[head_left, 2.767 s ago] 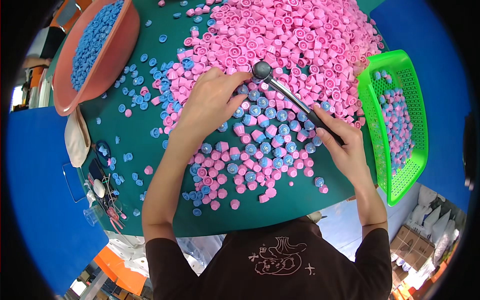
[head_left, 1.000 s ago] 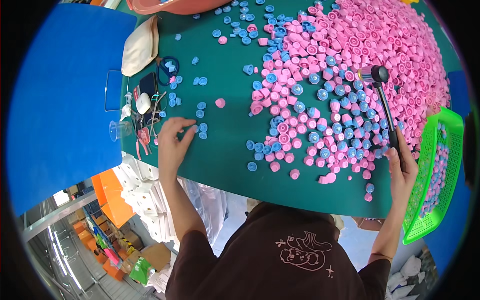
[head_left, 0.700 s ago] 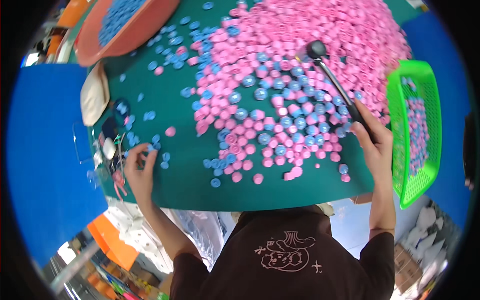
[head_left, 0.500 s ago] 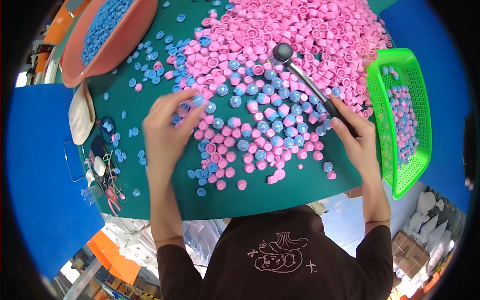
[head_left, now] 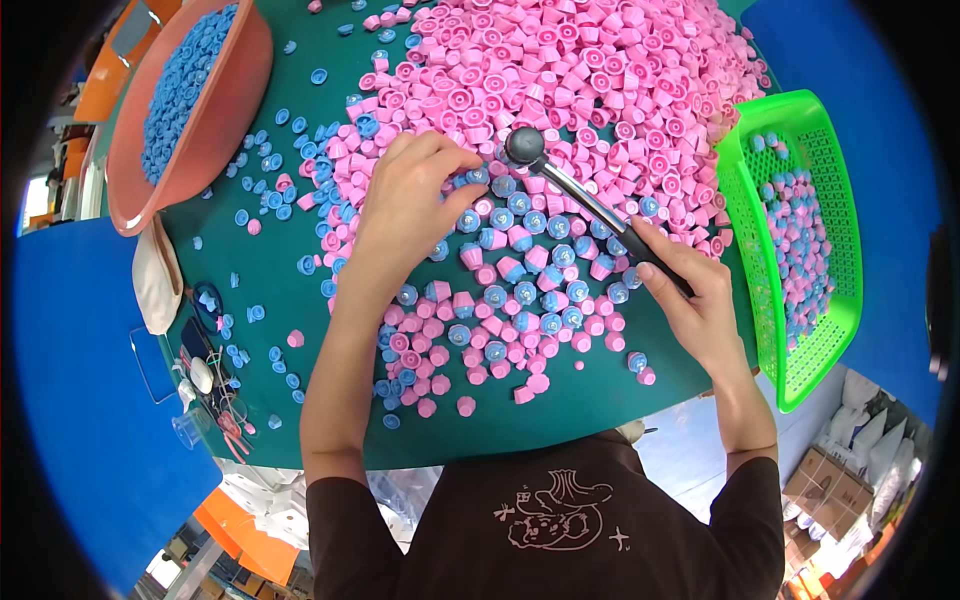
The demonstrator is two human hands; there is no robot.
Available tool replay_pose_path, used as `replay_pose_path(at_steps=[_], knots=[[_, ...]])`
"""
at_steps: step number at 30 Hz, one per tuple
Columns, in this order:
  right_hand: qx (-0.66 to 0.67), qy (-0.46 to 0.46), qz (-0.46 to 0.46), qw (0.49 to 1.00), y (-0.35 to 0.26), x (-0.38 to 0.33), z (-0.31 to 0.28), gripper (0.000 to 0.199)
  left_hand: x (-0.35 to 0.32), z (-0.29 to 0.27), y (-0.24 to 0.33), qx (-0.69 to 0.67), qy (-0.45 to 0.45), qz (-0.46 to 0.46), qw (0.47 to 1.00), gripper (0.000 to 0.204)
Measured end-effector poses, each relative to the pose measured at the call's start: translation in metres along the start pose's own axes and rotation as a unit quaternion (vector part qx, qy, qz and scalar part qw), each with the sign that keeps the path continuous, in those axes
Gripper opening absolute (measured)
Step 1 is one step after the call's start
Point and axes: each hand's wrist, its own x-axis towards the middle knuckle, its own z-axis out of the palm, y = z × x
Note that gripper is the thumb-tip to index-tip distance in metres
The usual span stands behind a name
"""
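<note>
My right hand (head_left: 695, 300) is wrapped round the black grip of a small mallet (head_left: 592, 207), whose round dark head lies over the pink pieces. Between thumb and fingertips, my left hand (head_left: 410, 205) pinches a small blue cap (head_left: 476, 176), just left of the mallet head; whether a pink piece sits under it I cannot tell. Below both hands spread several pink cups topped with shiny blue caps (head_left: 535, 222), some standing, some tipped over. Plain pink cups (head_left: 428, 318) stand nearer to me. Behind them rises a large heap of loose pink cups (head_left: 590, 60).
A salmon-coloured basin (head_left: 255, 70) of blue caps stands at the far left, with loose caps beside it. On the right, a green basket (head_left: 850, 230) holds joined pink-and-blue pieces. Cables, a phone-like dark item and a clear cup (head_left: 188, 430) lie at the table's left edge.
My left hand has moved right and slightly away from me, toward the mallet head, with the blue cap. The mallet has shifted a little left. The whole view has shifted slightly.
</note>
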Motion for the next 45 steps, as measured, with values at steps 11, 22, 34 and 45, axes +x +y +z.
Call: replay_pose_path(at_steps=[11,22,34,45], knots=[[-0.002,0.009,-0.026,1.0,-0.002,0.006,0.011,0.043,-0.003,0.0,-0.004,-0.019,-0.001,-0.009,1.0,0.027],[-0.127,-0.044,-0.055,0.989,-0.025,0.011,0.017,0.045,-0.048,-0.084,0.005,0.062,0.096,-0.141,0.983,0.02],[-0.129,0.084,0.052,0.987,0.007,-0.002,-0.025,0.039,-0.242,-0.101,-0.042,0.196,0.146,-0.359,0.901,0.027],[-0.073,0.083,0.053,0.992,-0.002,-0.012,-0.017,0.043,-0.255,-0.093,-0.021,0.234,0.163,-0.381,0.879,0.024]])
